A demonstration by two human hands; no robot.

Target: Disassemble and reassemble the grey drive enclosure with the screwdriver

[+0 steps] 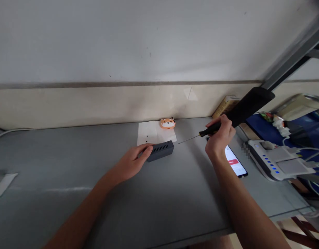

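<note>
My left hand [137, 157] holds the left end of a dark grey box [163, 150] with a row of vent slots, which rests on the desk. In my right hand [221, 136] is a screwdriver [206, 132] with a black handle and a thin metal shaft. Its tip points left, a short way from the box's right end and apart from it. A thick black cylinder [250, 105] rises beyond the right hand; I cannot tell whether it joins the screwdriver. Behind the box, a white paper [154, 130] carries a few tiny dark pieces.
An orange animal-faced case [167, 123] sits at the paper's back right corner. A lit phone [236, 162] lies beneath the right forearm. Further right stands a white power strip [279, 160] with plugs and cables. A book [224, 105] leans by the wall.
</note>
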